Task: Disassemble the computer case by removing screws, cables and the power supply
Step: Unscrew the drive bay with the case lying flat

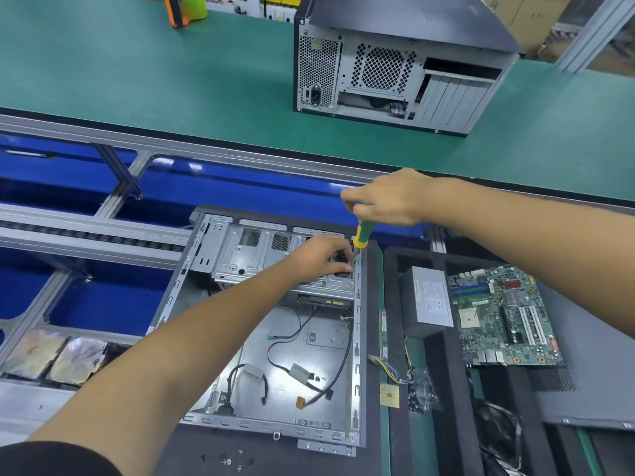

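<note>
An open grey computer case [196, 280] lies on its side in front of me, its floor strewn with loose black cables [292, 338]. My right hand [388, 197] grips the top of a yellow-and-green screwdriver [360, 235], held upright with its tip at the case's far right corner. My left hand [323, 255] reaches into the drive cage [247, 259], fingers curled on a dark part beside the screwdriver tip. The removed power supply [431, 300] rests on the black foam tray to the right. Loose screws [228, 460] lie near the front edge.
A green motherboard [505, 317] lies on the foam tray [391, 262] at right, with a small bag of parts [421, 389] and a CPU [390, 395] nearby. A second computer case [402, 63] stands on the green mat beyond. Blue bins and aluminium rails fill the left.
</note>
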### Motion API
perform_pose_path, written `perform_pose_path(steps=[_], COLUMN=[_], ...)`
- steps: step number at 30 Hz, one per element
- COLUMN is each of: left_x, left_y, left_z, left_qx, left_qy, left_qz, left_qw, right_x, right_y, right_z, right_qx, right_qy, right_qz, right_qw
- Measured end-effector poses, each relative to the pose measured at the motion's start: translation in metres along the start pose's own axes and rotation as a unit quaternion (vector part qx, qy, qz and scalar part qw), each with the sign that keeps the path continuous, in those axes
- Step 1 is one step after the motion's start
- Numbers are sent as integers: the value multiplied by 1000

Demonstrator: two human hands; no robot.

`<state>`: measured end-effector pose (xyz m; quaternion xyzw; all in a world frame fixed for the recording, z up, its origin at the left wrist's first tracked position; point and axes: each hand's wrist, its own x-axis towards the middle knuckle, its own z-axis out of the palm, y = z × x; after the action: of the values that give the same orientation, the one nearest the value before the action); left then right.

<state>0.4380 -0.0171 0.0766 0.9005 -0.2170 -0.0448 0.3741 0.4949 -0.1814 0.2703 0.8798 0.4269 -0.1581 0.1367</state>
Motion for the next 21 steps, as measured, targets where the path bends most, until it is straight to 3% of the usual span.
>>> perform_pose_path(steps=[3,8,13,17,21], left_x=[0,-2,-2,-3,-3], left_y=[0,0,1,2,2], left_z=[0,1,0,0,0], left_qx=[-9,11,2,0,-4], left_qy=[4,0,-5,-3,-1], left_qz=[4,0,4,3,-2], left_qw=[1000,1000,1000,1000,1000], right_x=[-2,-2,-4,-4,-2], right_y=[-1,-5,-7,-8,-6], right_z=[-3,-1,-6,-4,-4], right_qx=[45,-21,25,-35,-14], right_qy=[-33,11,-39,-7,-22], right_qz=[-15,-7,-16,-7,-1], right_qw=[998,1000,999,999,1000])
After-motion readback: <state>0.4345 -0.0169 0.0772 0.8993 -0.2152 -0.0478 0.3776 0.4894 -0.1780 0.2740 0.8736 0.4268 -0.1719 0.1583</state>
